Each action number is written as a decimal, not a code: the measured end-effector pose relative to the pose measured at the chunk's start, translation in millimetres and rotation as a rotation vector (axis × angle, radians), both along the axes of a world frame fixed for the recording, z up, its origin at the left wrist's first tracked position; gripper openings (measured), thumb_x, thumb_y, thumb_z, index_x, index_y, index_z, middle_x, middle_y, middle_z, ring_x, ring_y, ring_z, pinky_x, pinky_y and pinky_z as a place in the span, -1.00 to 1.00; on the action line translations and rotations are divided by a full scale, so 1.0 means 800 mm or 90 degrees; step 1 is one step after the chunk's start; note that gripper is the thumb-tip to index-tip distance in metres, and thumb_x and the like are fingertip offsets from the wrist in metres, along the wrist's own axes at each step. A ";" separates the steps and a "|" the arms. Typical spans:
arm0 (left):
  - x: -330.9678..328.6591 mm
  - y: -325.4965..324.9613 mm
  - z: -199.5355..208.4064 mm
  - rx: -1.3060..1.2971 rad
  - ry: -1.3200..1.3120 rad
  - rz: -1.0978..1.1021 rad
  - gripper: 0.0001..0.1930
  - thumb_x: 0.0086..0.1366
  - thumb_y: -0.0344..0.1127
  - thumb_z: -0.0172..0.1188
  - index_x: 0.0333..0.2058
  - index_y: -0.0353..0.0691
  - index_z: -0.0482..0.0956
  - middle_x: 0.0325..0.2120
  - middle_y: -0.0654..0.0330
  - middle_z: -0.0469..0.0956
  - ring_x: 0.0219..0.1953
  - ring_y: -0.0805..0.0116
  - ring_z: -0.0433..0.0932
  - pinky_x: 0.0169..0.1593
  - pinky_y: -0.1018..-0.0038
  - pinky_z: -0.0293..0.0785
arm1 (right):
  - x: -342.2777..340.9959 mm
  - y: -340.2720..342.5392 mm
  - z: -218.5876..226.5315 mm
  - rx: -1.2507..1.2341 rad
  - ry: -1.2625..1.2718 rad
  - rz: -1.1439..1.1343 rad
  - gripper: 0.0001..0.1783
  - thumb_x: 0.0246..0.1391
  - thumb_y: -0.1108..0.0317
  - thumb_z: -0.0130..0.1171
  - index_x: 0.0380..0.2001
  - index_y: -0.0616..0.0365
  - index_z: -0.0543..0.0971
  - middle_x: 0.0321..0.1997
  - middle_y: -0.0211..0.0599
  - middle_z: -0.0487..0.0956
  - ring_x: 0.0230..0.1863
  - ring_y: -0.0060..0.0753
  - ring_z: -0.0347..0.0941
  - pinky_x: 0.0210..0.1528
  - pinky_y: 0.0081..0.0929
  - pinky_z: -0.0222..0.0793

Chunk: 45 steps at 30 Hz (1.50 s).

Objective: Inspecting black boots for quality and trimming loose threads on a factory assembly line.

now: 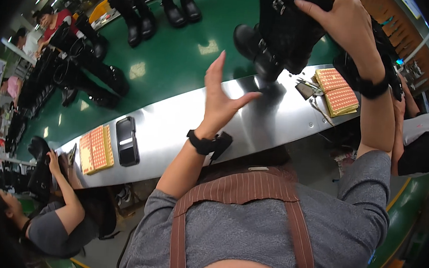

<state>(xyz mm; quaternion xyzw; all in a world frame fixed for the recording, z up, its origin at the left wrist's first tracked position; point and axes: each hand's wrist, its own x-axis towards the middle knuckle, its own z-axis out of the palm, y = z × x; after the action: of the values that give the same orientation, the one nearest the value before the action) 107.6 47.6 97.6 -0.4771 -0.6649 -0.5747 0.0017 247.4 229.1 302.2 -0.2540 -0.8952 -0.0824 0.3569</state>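
Observation:
My right hand (346,28) reaches to the far right of the workbench, its thumb and fingers closed on the upper shaft of a black boot (288,29) with metal buckles. A second black buckled boot (249,41) is beside it, partly overlapped. Dark reflections of the boots show on the steel strip (176,108) below them. My left hand (220,99) hovers over that strip, holding nothing, with thumb and fingers spread wide towards the boots. A black band is on each of my wrists.
Red-and-yellow patterned packs (336,90) lie at right beside small metal tools (309,88). Another patterned pack (96,150) and a black tray (127,141) sit at left. Several black boots (173,12) stand on the green table (175,55). Co-workers are close at left (59,222) and right (418,137).

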 end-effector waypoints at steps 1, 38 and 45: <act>0.016 0.002 0.006 0.037 0.047 -0.003 0.20 -0.26 -0.14 0.59 0.33 -0.24 0.00 0.26 -0.10 0.07 0.29 -0.02 0.10 0.29 0.19 0.10 | 0.001 -0.022 -0.016 0.089 0.008 0.055 -0.46 -0.15 -0.10 0.38 -0.19 0.07 0.66 -0.33 -0.16 0.63 -0.32 -0.08 0.58 -0.28 -0.26 0.46; 0.000 -0.125 -0.091 -0.182 -0.402 0.081 -0.31 0.22 -0.34 0.17 0.27 -0.38 0.08 0.18 -0.12 0.23 0.23 0.09 0.24 0.31 0.27 0.12 | 0.052 -0.085 -0.324 -0.748 0.185 0.128 -0.25 -0.06 0.16 0.40 0.11 0.37 0.36 0.12 -0.02 0.45 0.10 -0.21 0.41 0.10 -0.34 0.31; 0.009 -0.125 -0.038 0.107 -0.037 0.141 0.15 -0.13 -0.35 0.41 0.37 -0.19 -0.19 0.32 -0.12 -0.14 0.37 -0.14 -0.11 0.38 0.14 -0.12 | 0.057 -0.139 -0.312 -0.345 0.182 0.363 -0.69 0.13 0.32 0.23 -0.13 0.31 0.54 -0.24 -0.14 0.57 -0.35 -0.26 0.49 -0.28 -0.41 0.43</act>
<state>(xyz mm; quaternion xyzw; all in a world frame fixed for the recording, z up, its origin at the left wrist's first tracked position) 114.4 -52.0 67.5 -0.3822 -0.6626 -0.6382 0.0863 292.7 118.1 52.7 -0.0894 -0.8602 0.2946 0.4065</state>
